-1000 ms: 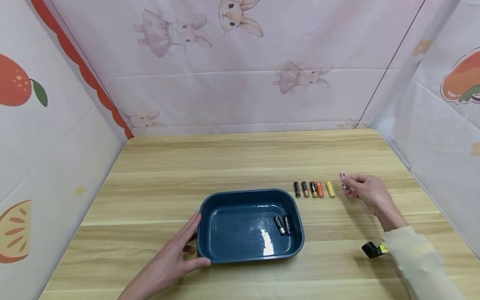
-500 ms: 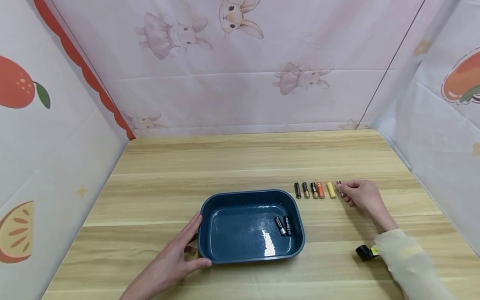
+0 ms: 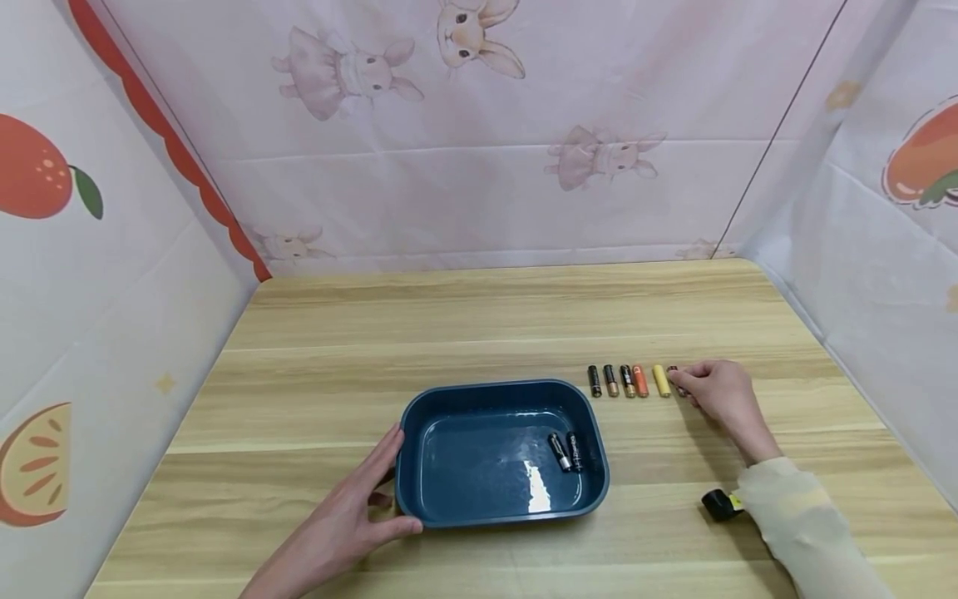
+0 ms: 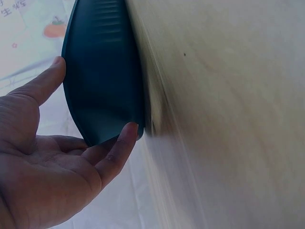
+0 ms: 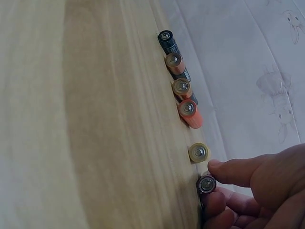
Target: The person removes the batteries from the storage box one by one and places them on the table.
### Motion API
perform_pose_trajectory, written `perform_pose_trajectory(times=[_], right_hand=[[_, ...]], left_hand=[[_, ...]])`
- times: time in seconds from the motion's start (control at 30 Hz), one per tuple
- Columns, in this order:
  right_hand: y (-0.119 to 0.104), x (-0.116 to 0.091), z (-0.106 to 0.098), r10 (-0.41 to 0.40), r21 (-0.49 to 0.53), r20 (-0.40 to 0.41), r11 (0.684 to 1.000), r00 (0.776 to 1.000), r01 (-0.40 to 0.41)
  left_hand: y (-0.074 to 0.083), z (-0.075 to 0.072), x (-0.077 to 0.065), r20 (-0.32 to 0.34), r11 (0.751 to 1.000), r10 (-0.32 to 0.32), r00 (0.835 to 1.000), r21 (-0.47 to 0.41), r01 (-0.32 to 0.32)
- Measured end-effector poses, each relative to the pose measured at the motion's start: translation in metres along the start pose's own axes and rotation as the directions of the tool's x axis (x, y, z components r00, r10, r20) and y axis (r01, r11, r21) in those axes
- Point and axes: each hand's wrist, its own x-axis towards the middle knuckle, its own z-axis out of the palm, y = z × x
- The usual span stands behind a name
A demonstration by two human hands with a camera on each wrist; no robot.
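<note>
A dark blue rectangular tray (image 3: 464, 517) stands on the wooden table. My left hand (image 3: 344, 507) holds its near left corner, with the thumb at the front rim and the fingers along the left side. In the left wrist view the thumb touches the tray (image 4: 102, 71) rim and a finger touches low on its wall. My right hand (image 3: 726, 395) pinches a dark red battery (image 5: 207, 184) at the right end of a row. Beside it lies a yellow battery (image 3: 662, 381), then an orange battery (image 3: 639, 381) and several black batteries (image 3: 611, 380). Two black batteries (image 3: 559, 452) lie inside the tray.
The wooden table (image 3: 314, 349) extends left, behind and right of the tray. Printed cloth (image 3: 479, 191) hangs round its far and side edges. A black device (image 3: 720, 504) is fixed at the right wrist by the pale sleeve (image 3: 793, 507).
My right hand has moved left and slightly nearer with the dark red battery, bringing it beside the yellow one. The left hand and tray stay nearly in place.
</note>
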Motion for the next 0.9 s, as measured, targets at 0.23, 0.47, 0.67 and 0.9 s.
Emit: perform_pose_trajectory(times=[0.23, 0.47, 0.67, 0.9], right_hand=[[0.0, 0.0, 0.001, 0.017, -0.018, -0.002, 1.0, 1.0, -0.017], [0.0, -0.001, -0.002, 0.024, -0.028, 0.006, 0.999, 1.0, -0.024], [0.0, -0.004, -0.004, 0.022, -0.003, 0.003, 1.0, 1.0, -0.022], [-0.004, -0.012, -0.01, 0.052, 0.076, 0.033, 0.996, 0.998, -0.055]], left_hand=[[0.0, 0.0, -0.001, -0.001, 1.0, 0.0, 1.0, -0.005, 0.0], [0.0, -0.001, -0.002, 0.002, 1.0, 0.005, 1.0, 0.001, -0.005], [0.001, -0.002, -0.002, -0.009, 1.0, -0.004, 1.0, 0.007, 0.004], [0.002, -0.001, -0.002, -0.011, 1.0, -0.004, 1.0, 0.029, 0.004]])
